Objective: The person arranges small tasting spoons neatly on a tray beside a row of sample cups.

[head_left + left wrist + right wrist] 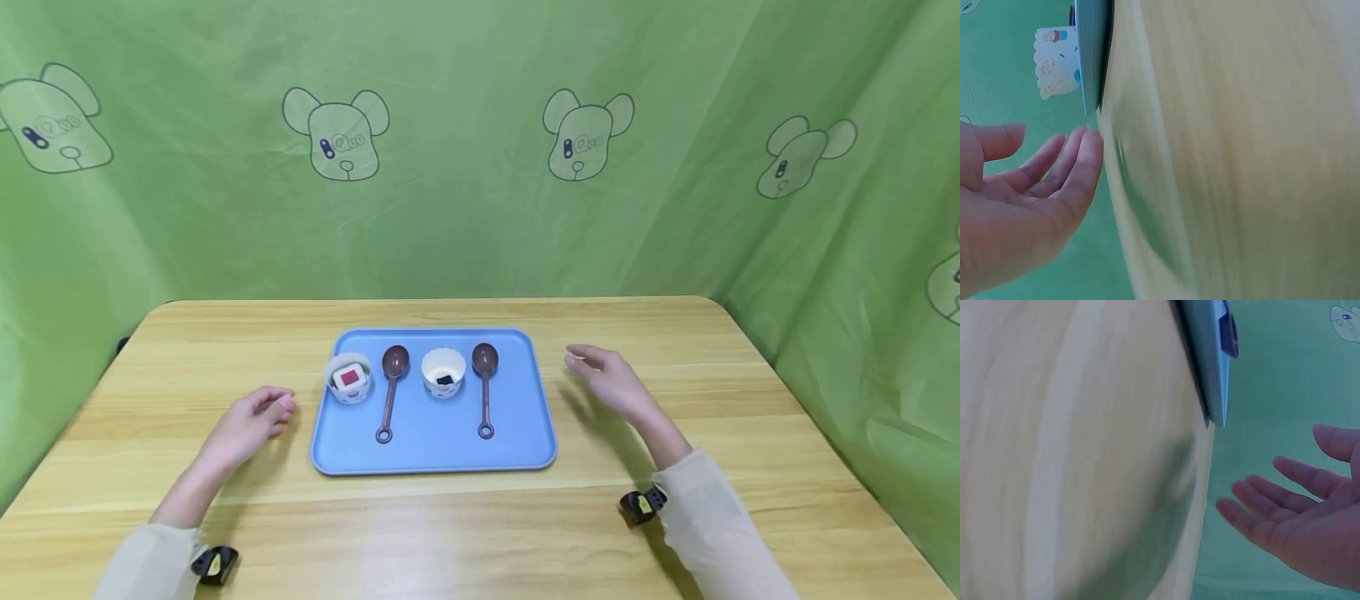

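On a blue tray [435, 454] lie two brown spoons, a left spoon [390, 392] and a right spoon [485, 387], bowls toward the far side. Left of the spoons stands a white paper cup [350, 393] holding a white block with a red square [349, 377]. A second paper cup [442, 367], between the spoons, has a small black piece [445, 380] inside. My left hand [251, 425] hovers left of the tray, fingers relaxed, holding nothing. To the tray's right, my right hand [611, 383] is likewise above the table with loose, bare fingers.
The wooden table [450, 533] runs around the tray on all sides. A green curtain [465, 233] with mouse-like drawings hangs behind the table and at its sides. Black wrist devices sit at the left cuff [216, 566] and the right cuff [642, 505].
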### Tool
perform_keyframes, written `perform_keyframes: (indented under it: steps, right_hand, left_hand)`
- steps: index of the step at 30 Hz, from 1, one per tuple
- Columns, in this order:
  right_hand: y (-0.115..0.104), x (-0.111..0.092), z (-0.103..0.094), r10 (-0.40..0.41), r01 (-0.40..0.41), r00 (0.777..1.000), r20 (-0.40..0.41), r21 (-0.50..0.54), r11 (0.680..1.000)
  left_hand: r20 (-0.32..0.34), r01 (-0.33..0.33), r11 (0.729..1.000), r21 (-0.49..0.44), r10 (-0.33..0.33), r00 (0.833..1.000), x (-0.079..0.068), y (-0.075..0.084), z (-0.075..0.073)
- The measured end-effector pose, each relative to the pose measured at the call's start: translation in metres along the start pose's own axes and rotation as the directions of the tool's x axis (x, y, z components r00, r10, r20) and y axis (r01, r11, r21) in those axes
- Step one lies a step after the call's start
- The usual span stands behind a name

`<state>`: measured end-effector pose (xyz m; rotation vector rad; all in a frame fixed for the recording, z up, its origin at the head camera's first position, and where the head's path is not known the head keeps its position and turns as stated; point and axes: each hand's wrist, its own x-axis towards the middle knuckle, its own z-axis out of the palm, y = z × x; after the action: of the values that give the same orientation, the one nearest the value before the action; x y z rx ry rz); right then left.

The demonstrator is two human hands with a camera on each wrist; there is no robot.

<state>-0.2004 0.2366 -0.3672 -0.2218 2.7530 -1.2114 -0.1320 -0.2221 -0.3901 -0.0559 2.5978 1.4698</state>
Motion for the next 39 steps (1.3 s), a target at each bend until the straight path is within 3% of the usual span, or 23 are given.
perform_keyframes:
  steps: [3, 6, 13, 21, 29, 39]
  right_hand:
    - [0.003, -0.001, -0.002, -0.027, 0.025, 0.999, -0.024, -0.076, 0.997]
    - [0.007, -0.002, -0.005, -0.051, 0.043, 0.997, -0.057, -0.129, 0.991]
    - [0.016, -0.005, -0.012, -0.081, 0.056, 0.990, -0.120, -0.196, 0.979]
    - [0.020, -0.015, -0.018, -0.128, 0.092, 0.984, -0.121, -0.268, 0.959]
    - [0.027, -0.020, -0.019, -0.159, 0.115, 0.984, -0.075, -0.409, 0.905]
    - [0.026, -0.025, -0.015, -0.157, 0.123, 0.987, -0.020, -0.528, 0.840]
  left_hand:
    - [-0.066, -0.033, 0.989, 0.142, 0.043, 0.997, -0.002, 0.002, -0.006]
    - [-0.122, -0.061, 0.960, 0.272, 0.098, 0.988, -0.004, 0.003, -0.012]
    - [-0.164, -0.095, 0.918, 0.384, 0.169, 0.972, -0.007, 0.003, -0.023]
    - [-0.143, -0.149, 0.846, 0.511, 0.255, 0.956, -0.010, -0.002, -0.026]
    - [-0.083, -0.139, 0.790, 0.597, 0.233, 0.969, -0.014, -0.008, -0.020]
    - [-0.032, -0.131, 0.728, 0.673, 0.205, 0.978, -0.020, -0.003, -0.014]
